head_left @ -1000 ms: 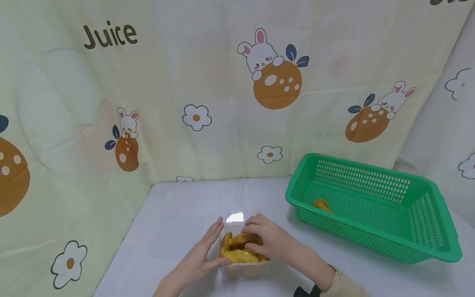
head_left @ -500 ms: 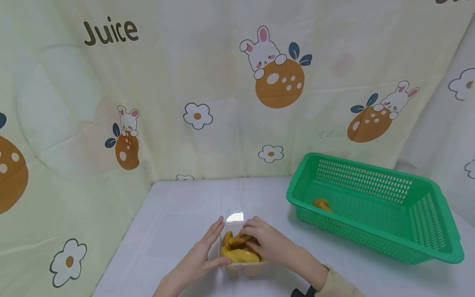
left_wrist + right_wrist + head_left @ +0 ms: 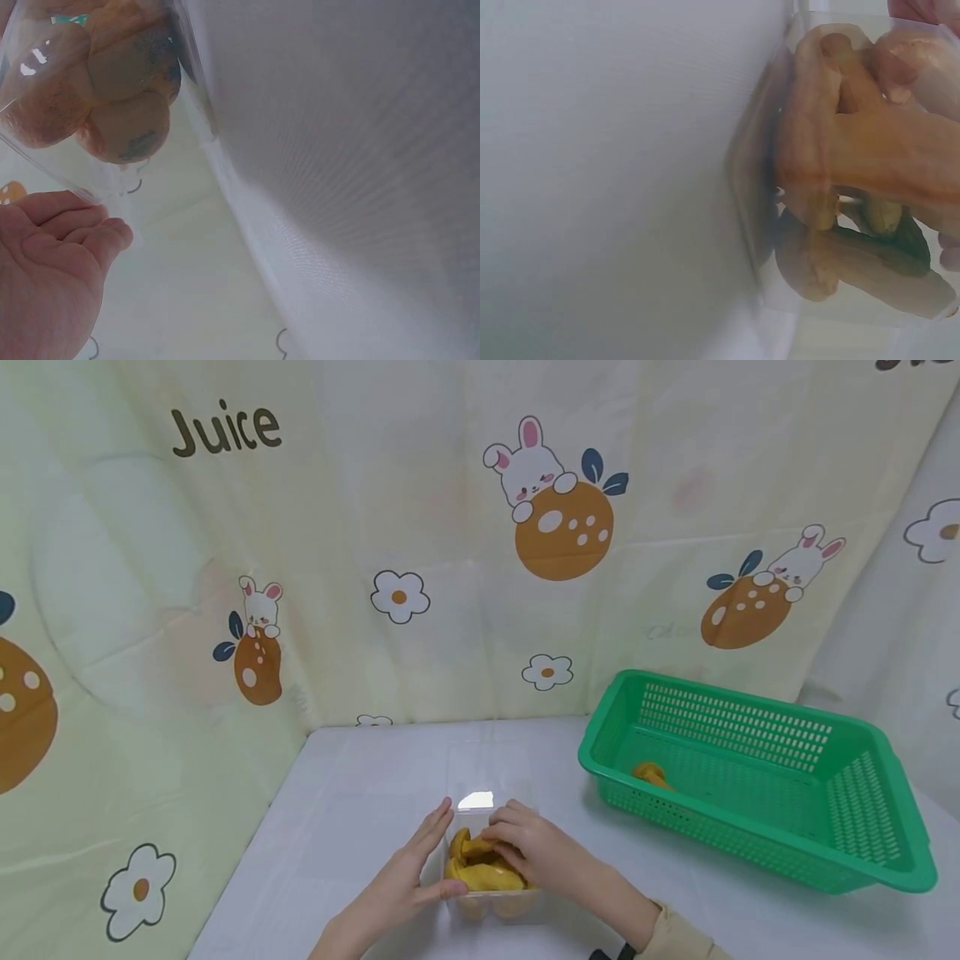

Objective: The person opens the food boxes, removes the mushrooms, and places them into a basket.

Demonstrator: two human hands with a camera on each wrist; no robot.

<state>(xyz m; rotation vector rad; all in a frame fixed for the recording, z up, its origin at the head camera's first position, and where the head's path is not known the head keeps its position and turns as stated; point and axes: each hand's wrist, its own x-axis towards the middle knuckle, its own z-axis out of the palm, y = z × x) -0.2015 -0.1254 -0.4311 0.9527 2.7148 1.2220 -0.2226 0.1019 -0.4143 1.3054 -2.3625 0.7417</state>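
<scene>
A clear plastic box point(image 3: 531, 912) on the table is heaped with several yellow-brown mushrooms point(image 3: 491, 877); their pale undersides show through its wall in both wrist views. My left hand point(image 3: 405, 872) rests along the box's left side, fingers straight, thumb over the front rim. From the right, my right hand point(image 3: 543, 852) reaches over the box and its curled fingers grip a mushroom point(image 3: 477, 847) lying on top at the back. Part of that mushroom is hidden under the hand. In the left wrist view, my left hand point(image 3: 56, 262) is beside the box wall.
A green perforated basket point(image 3: 750, 852) stands to the right on the white table point(image 3: 360, 777), with a mushroom point(image 3: 651, 774) at its left end. The box's clear lid point(image 3: 487, 768) lies folded back behind it. A printed curtain point(image 3: 450, 527) hangs behind the table.
My right hand has shifted slightly left and lower over the box, with the top mushroom moving under its fingers. The left hand stays put.
</scene>
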